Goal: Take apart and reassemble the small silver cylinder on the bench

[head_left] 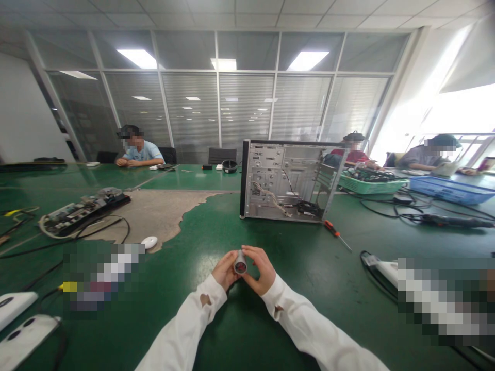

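The left hand (225,270) and right hand (261,268) pinch a small grey cylinder (240,264) between them, low in the centre of the view just above the table; the left grips its side, while the right arches, fingertips at its top and thumb at its lower side. Its end faces the viewer; the reddish interior is too small to resolve. Both white sleeves (174,330) run out of frame below. At lower left, a white device (29,335) is cut by the frame edge; pixelated blocks to either side mask whatever lies beneath, leaving one white oval end (149,242) exposed. The green table (240,335) is glossy, its covering torn away at left to a bare patch (162,211), beside which lies an opened unit (83,211) with blurred contents. Beyond the hands, a screwdriver (332,229) lies at the corner of an upright, open-sided metal case (284,185), which partly conceals a person in red (353,156). Farther right stand a green basket (371,188) and a blue basket (444,193). At the far edge, another person (145,152) sits before a glazed partition (247,103) under a panelled ceiling (255,19).
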Demonstrator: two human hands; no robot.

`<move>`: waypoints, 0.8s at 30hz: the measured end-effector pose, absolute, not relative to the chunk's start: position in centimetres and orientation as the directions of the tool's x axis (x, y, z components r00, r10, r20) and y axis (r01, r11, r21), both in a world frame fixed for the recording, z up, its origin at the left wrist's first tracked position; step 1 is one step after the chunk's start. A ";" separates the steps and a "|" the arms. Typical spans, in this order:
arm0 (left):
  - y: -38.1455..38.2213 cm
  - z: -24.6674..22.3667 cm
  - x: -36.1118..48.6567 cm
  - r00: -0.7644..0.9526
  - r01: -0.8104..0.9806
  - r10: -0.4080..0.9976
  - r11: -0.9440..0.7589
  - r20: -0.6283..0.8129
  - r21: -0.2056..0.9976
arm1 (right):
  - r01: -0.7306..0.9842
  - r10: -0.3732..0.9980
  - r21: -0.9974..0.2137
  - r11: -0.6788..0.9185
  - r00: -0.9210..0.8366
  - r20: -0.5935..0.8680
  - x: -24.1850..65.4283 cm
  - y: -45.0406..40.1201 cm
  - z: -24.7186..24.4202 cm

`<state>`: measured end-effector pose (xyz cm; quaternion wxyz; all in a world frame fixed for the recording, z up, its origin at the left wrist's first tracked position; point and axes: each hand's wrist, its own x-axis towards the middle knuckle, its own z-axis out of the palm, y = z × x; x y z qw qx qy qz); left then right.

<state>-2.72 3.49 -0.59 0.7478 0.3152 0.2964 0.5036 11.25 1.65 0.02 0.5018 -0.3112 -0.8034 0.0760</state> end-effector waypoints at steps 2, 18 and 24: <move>3.4 -0.7 -2.6 0.314 -0.546 0.941 0.286 -0.124 0.787 | 0.436 0.536 -0.384 0.814 -0.308 0.786 11.3 1.6 0.3; 2.9 0.7 -1.9 0.469 -0.472 0.868 0.405 -0.166 0.784 | 0.463 0.559 -0.400 0.791 -0.282 0.779 10.9 1.3 0.4; 3.5 0.4 -2.2 0.558 -0.446 0.809 0.478 -0.183 0.757 | 0.487 0.580 -0.425 0.763 -0.226 0.782 10.8 1.4 0.1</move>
